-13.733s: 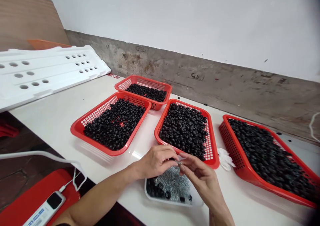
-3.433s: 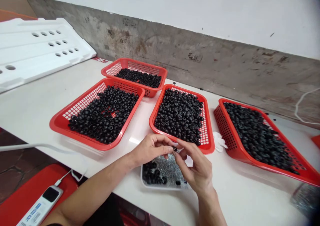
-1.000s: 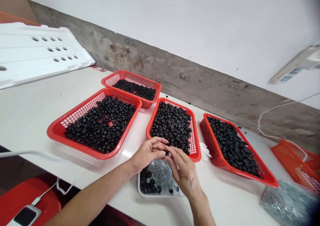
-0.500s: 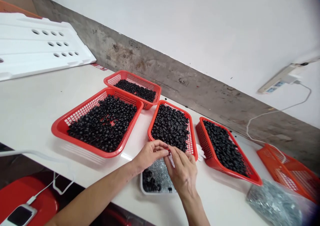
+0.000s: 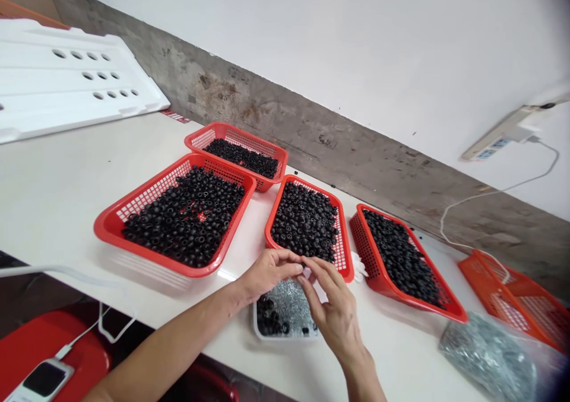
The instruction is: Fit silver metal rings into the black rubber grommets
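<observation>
My left hand [image 5: 271, 271] and my right hand [image 5: 332, 298] meet fingertip to fingertip over a white container [image 5: 285, 336]. Between them is a small dark piece [image 5: 305, 268]; my left thumb and fingers pinch it, and my right fingertips touch its side. The container holds black rings [image 5: 269, 317] at its left and small silvery pieces [image 5: 294, 307]. Just behind the hands stands a red basket [image 5: 345, 236] of black rings. Another red basket [image 5: 178, 265] with black rings is at the left, and a third [image 5: 369, 265] is at the right.
A further red basket [image 5: 209, 133] stands at the back. Orange baskets [image 5: 512, 295] and a clear bag of metallic pieces [image 5: 490, 354] lie at the right. A white panel with holes [image 5: 71, 87] is at the far left. A phone-like device [image 5: 44, 378] rests on a red stool [image 5: 89, 354].
My right hand has shifted slightly right, its fingers a little more spread. A dark piece now shows between the fingertips. The whole view has moved slightly.
</observation>
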`<state>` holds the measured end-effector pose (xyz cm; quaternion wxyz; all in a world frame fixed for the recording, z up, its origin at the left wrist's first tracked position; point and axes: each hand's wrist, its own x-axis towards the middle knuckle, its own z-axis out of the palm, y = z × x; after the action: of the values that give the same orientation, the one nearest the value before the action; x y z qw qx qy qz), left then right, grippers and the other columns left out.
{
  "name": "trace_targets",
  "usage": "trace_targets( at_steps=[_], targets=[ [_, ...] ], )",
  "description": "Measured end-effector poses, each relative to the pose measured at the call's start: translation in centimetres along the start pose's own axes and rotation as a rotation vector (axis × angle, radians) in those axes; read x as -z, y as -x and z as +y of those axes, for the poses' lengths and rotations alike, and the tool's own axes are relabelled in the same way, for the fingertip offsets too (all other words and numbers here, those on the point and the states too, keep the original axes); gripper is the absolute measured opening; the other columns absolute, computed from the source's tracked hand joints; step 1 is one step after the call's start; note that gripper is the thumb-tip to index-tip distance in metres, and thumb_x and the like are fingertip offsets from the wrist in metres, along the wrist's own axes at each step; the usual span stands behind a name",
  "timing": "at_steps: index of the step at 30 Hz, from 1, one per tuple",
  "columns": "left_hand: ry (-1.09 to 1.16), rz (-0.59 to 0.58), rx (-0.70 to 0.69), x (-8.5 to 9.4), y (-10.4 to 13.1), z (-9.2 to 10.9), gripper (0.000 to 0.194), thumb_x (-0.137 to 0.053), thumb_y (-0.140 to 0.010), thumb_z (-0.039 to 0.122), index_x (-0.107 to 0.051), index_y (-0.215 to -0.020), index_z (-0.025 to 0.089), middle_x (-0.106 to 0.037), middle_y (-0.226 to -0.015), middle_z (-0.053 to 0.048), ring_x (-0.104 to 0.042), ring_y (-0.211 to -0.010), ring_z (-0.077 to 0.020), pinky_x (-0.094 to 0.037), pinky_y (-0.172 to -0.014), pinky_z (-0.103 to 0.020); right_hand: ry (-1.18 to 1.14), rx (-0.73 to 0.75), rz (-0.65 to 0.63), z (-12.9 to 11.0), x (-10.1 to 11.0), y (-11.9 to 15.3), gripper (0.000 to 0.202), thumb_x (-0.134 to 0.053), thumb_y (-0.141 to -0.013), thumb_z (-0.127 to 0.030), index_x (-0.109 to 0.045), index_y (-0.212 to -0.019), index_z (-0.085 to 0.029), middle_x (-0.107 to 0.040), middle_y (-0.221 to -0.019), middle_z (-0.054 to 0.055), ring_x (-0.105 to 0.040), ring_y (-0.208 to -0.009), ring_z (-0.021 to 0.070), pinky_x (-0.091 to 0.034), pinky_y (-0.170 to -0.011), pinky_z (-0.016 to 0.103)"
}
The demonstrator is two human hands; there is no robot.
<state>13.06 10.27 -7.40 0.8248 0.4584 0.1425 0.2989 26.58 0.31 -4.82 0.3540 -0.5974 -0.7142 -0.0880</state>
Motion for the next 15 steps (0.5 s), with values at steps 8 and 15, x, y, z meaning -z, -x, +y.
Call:
trace_targets(
  at_steps=[8,15],
  targets=[
    [0.013,0.005,-0.007,0.1,0.0,-0.4,0.028,-0.078,-0.074,0.037,-0.072,-0.084,0.011,-0.069,-0.079,-0.004,-0.060,-0.076,-0.0150,-0.045,-0.081,-0.029,0.311,0.126,0.154,-0.8,-0.9,0.2,0.028,-0.063,-0.093,-0.021,-0.063,-0.121,-0.018,-0.074,-0.105,0.010,-0.070,-0.087,0.0194,-0.046,-0.080,0.035],
    [-0.002,-0.003,-0.025,0.1,0.0,-0.3,0.024,-0.077,-0.077,0.035,-0.072,-0.082,0.012,-0.068,-0.080,-0.004,-0.060,-0.078,-0.0150,-0.044,-0.082,-0.028,0.397,0.111,0.153,-1.2,-1.7,-0.4,0.022,-0.059,-0.095,-0.023,-0.064,-0.115,-0.015,-0.075,-0.103,0.010,-0.071,-0.087,0.0187,-0.040,-0.084,0.034]
  ],
)
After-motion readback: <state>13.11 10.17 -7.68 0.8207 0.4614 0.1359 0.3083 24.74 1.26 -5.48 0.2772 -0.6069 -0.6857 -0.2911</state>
